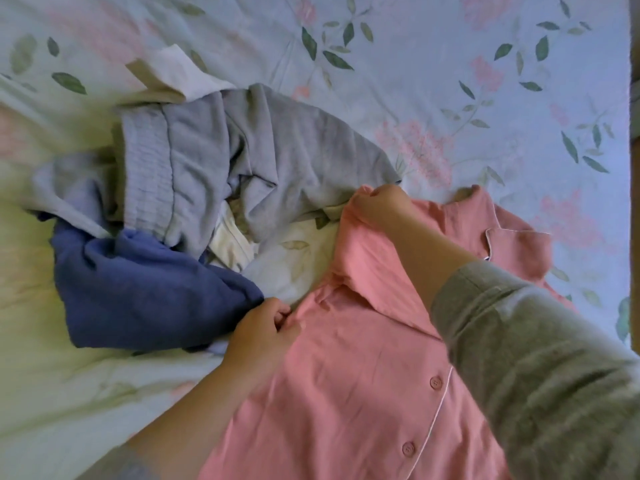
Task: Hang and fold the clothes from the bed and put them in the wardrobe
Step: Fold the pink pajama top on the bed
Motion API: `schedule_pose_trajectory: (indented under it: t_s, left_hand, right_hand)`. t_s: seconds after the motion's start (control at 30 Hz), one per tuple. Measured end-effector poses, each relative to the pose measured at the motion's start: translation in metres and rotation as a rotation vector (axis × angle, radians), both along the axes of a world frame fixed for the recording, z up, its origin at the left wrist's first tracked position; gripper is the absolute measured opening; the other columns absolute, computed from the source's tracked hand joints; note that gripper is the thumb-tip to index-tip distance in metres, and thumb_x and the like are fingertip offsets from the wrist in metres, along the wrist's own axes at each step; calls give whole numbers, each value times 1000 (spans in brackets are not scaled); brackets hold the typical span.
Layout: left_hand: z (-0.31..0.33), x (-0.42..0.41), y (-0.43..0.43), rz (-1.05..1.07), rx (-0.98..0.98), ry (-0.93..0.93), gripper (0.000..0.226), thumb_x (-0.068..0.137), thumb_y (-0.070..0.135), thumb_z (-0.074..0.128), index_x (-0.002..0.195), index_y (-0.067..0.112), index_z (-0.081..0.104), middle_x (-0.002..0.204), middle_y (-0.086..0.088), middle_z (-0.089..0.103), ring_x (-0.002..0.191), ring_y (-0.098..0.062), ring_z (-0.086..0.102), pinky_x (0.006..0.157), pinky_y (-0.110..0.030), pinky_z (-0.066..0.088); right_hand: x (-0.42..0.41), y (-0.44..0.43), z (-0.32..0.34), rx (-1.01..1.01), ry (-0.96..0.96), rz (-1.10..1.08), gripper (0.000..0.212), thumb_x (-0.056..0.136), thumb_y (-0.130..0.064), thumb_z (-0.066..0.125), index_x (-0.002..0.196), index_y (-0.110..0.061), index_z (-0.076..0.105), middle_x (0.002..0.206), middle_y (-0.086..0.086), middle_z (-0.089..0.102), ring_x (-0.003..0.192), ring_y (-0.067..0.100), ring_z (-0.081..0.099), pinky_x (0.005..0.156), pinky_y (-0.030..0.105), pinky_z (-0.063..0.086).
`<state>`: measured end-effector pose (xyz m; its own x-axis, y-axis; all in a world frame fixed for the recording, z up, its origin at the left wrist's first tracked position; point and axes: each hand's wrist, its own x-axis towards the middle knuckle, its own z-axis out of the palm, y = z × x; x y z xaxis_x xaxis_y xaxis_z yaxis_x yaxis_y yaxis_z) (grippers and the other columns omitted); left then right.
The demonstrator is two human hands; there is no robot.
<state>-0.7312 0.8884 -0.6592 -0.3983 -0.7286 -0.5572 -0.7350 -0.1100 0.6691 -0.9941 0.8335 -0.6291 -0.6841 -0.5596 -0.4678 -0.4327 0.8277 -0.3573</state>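
Note:
A pink button-up shirt (360, 368) with white piping lies spread on the bed, buttons facing up. My left hand (266, 327) pinches its left shoulder edge next to the blue garment. My right hand (381, 202) grips the upper part of the shirt near the collar, fingers curled over a fold of pink cloth. To the left is a pile of clothes: a grey garment (221, 157) with a ribbed waistband, a dark blue garment (138, 289), a cream piece (228, 244) tucked between them, and a white and beige piece (173, 74) at the back.
The bed is covered by a pale floral sheet (450, 64) with pink flowers and green leaves. The bed's right edge (632, 133) runs down the frame's right side. My grey sleeve (536, 358) crosses the lower right.

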Motion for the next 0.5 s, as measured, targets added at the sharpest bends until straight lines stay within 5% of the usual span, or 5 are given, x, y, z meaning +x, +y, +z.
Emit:
schedule_pose_trajectory:
  t_s: [0.17,0.27,0.43,0.5]
  left_hand:
    - [-5,7,-2,-65,-21,18,29,86,16,66,67,29,49,60,7,52,58,-7,48,53,-14,31]
    - [-4,13,-11,-42,-69,43,36,87,15,66,63,27,41,56,5,46,53,-8,40,50,-19,28]
    - [-8,13,-22,-73,-33,60,22,88,19,66,72,22,50,66,3,57,62,-14,50,61,-25,40]
    - [-10,16,-22,-89,13,43,17,87,22,67,76,18,54,70,0,62,66,-17,56,65,-31,44]
  right_hand:
    - [-3,-20,-9,-198,-168,-172,17,94,-17,49,85,-10,61,66,3,54,60,19,52,63,27,44]
    - [-18,-33,-9,-394,-359,-472,14,97,-11,47,89,-7,58,74,9,62,51,15,63,47,25,49]
    - [-19,-44,-22,-484,-497,-448,20,98,-5,43,84,-13,54,76,10,65,59,15,67,43,20,48]
    - [-14,-38,-24,-495,-457,-393,16,97,-5,46,105,-13,56,87,3,60,69,13,64,54,23,54]
